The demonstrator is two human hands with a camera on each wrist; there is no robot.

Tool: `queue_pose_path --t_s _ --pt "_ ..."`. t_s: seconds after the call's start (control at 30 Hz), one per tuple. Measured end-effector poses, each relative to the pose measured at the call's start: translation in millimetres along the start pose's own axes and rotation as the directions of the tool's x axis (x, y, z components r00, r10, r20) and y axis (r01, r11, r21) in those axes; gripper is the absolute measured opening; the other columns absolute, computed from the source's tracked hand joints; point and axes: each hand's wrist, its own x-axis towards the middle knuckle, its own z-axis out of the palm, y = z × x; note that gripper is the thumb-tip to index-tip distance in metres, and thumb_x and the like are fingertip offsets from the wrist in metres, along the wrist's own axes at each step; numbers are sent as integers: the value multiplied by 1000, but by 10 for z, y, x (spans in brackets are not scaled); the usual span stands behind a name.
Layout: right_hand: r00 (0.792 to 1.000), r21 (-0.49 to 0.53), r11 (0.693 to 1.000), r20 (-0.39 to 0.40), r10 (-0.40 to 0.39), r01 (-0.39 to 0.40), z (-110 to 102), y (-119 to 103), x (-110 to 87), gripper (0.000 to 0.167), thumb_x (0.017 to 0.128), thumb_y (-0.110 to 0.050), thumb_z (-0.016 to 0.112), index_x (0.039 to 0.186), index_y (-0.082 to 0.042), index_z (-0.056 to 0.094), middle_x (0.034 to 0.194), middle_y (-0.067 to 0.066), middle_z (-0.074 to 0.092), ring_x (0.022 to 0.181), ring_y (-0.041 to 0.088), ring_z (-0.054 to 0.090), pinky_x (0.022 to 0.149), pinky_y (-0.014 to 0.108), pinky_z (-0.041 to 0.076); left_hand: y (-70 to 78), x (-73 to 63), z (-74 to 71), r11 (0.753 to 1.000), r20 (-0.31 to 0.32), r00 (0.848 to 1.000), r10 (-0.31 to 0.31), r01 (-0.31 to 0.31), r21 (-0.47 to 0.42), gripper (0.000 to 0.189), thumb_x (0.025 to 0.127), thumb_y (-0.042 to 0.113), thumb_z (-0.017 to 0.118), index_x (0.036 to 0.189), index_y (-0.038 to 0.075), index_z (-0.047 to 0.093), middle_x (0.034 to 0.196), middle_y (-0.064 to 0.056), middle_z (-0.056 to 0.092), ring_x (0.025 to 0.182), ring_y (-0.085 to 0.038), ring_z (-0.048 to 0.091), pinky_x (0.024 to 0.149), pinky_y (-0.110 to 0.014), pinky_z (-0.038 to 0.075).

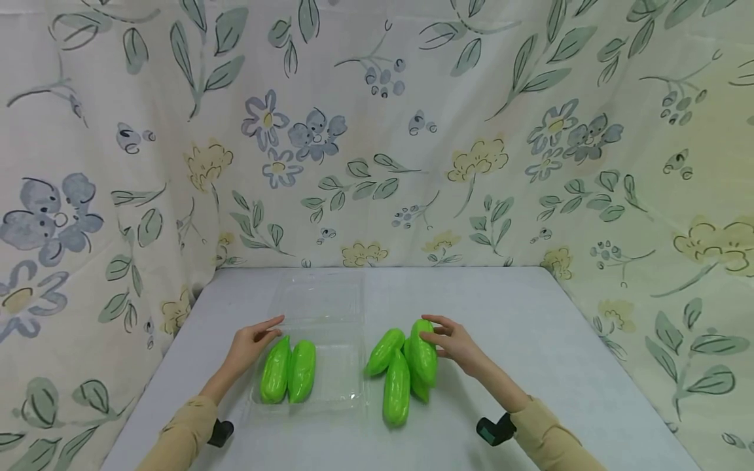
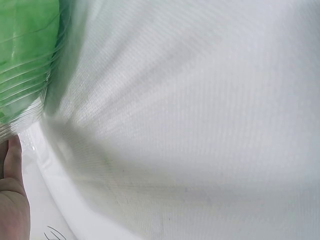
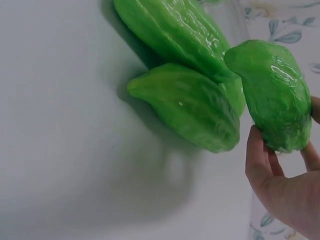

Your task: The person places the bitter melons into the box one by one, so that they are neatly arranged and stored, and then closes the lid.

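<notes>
My right hand point(image 1: 462, 350) holds a bright green bitter melon point(image 1: 423, 353) between thumb and fingers; in the right wrist view this bitter melon point(image 3: 272, 95) is lifted above the others. Below and left of it lie an upper bitter melon point(image 1: 385, 351), a front bitter melon point(image 1: 396, 392) and one partly hidden bitter melon point(image 1: 420, 389). My left hand point(image 1: 249, 343) touches the back left edge of a clear plastic container point(image 1: 341, 376), its fingers mostly straight. Two bitter melons point(image 1: 274, 373) lie side by side in the container's left half. The left wrist view shows the ribbed wall against my left hand point(image 2: 12, 200).
The container's clear lid point(image 1: 321, 294) lies folded back behind it on the white table point(image 1: 471, 294). A flower-patterned curtain point(image 1: 377, 131) hangs behind and along both sides. Each wrist carries a small dark camera point(image 1: 495, 430).
</notes>
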Motion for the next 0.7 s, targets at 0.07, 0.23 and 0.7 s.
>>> queue_pose_path --t_s 0.07,0.23,0.7 --pt "1000 2 1000 11 -4 4 25 -11 -6 55 90 -24 65 139 -9 46 134 24 47 110 24 57 89 44 52 6 -2 -1 1000 -1 1000 0 0 0 35 94 14 59 129 10 60 109 -15 71 95 -20 69 76 -12 49" --pt "1000 5 1000 27 -15 15 98 -51 -19 56 91 -25 65 140 -8 46 133 23 48 110 24 57 89 44 52 16 -3 0 1000 -4 1000 -2 2 -1 35 94 14 59 129 11 60 109 -15 71 95 -21 69 76 -12 49" --pt "999 32 999 31 -29 28 343 -175 9 54 89 -26 67 138 -13 49 135 22 47 109 22 57 82 37 51 3 0 5 1000 -6 1000 7 -7 12 35 94 15 59 129 10 60 110 -15 70 94 -23 69 75 -14 50"
